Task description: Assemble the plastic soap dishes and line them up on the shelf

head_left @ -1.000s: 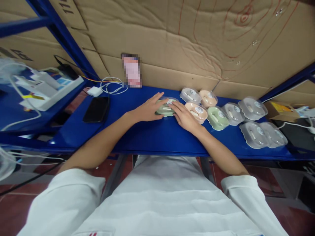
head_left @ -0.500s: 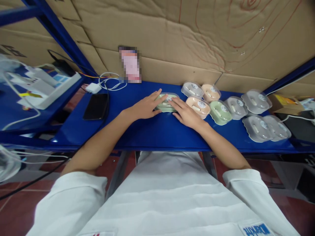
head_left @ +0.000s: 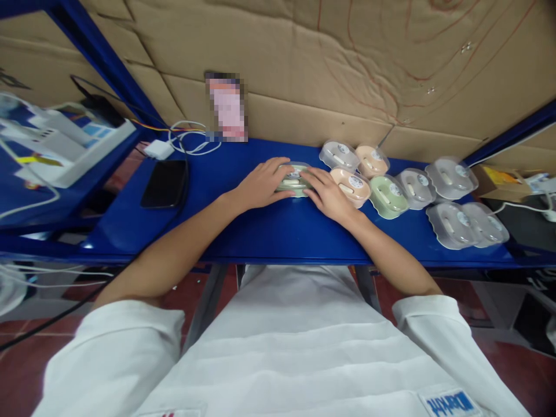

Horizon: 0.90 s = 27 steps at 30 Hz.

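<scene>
A pale green soap box with a clear lid lies on the blue table in front of me. My left hand grips its left end, fingers over the far edge and thumb along the near side. On the right end, my right hand holds it the same way, fingertips bent onto the lid. A round sticker and a pale bar show on top between the hands. Just right of my right hand sits a peach soap box, with a second green soap box beyond it.
More lidded boxes stand to the right, among them a grey box and a clear-lidded grey box. A black phone-like device and a white charger lie at left. A phone leans on the cardboard wall.
The fingers of both hands have bent closer around the green soap box, which stays in nearly the same place. The camera view has shifted slightly.
</scene>
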Each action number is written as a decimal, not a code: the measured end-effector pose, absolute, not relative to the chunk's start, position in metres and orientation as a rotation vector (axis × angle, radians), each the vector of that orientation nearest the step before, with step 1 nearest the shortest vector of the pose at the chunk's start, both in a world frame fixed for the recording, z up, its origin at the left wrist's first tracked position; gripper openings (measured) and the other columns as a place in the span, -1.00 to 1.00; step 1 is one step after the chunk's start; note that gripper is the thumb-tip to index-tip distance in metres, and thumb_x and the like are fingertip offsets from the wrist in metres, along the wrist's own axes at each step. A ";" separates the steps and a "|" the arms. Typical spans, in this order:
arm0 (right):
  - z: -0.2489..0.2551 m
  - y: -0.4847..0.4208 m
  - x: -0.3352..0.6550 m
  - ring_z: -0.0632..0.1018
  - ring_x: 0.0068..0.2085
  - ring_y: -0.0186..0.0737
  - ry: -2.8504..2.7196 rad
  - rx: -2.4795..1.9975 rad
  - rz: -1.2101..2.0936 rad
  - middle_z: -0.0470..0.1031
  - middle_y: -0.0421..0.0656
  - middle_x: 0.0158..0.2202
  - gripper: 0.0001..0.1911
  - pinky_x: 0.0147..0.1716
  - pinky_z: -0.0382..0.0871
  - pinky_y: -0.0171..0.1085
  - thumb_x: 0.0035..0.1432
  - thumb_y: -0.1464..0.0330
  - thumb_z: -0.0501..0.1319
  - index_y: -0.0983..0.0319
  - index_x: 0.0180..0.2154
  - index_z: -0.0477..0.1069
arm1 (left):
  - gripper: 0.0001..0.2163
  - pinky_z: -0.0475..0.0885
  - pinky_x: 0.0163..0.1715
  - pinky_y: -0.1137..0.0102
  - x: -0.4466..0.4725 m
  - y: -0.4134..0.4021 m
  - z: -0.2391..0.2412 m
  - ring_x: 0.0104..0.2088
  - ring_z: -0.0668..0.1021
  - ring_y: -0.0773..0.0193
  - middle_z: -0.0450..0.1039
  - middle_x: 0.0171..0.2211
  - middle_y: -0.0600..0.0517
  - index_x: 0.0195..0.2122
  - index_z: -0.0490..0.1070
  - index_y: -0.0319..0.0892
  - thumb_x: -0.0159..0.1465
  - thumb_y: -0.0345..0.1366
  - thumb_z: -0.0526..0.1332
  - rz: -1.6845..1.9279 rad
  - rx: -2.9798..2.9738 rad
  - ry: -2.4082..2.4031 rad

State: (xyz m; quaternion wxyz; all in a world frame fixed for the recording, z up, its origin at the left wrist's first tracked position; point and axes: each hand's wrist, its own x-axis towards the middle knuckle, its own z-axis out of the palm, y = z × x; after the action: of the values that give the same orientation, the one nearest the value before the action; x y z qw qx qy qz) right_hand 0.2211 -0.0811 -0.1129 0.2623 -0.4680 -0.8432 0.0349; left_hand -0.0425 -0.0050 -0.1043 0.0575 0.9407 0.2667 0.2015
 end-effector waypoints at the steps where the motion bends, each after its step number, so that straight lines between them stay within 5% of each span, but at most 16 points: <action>1: -0.112 -0.081 0.221 0.37 0.48 0.18 -2.272 -1.267 0.096 0.40 0.09 0.45 -0.44 0.51 0.25 0.31 0.60 0.15 0.06 0.15 0.47 0.36 | -0.24 0.34 0.41 -0.20 -0.043 -0.004 -0.105 0.51 0.31 -0.32 0.21 0.50 -0.45 0.45 0.30 -0.26 0.54 0.31 0.02 0.608 2.853 0.792; 12: -0.112 -0.080 0.224 0.27 0.55 0.20 -2.356 -1.277 0.085 0.28 0.08 0.53 -0.34 0.54 0.16 0.35 0.55 0.22 0.14 0.15 0.57 0.19 | -0.14 0.15 0.51 -0.25 -0.047 -0.001 -0.110 0.60 0.14 -0.33 0.00 0.61 -0.39 0.62 0.07 -0.20 0.54 0.35 -0.07 0.513 2.873 0.769; 27: -0.118 -0.081 0.220 0.24 0.58 0.14 -2.350 -1.330 0.053 0.25 0.10 0.55 -0.35 0.58 0.12 0.25 0.54 0.33 0.14 0.23 0.56 0.20 | -0.23 0.08 0.54 -0.29 -0.045 0.001 -0.115 0.62 0.07 -0.32 -0.04 0.60 -0.47 0.60 0.10 -0.29 0.60 0.22 -0.05 0.565 2.855 0.687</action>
State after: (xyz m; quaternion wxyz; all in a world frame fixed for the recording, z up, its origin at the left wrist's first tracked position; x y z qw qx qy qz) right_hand 0.2200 -0.0811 -0.1177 0.2185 -0.4806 -0.8491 0.0190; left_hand -0.0449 0.0009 -0.1154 0.0753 0.9520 0.2290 0.1885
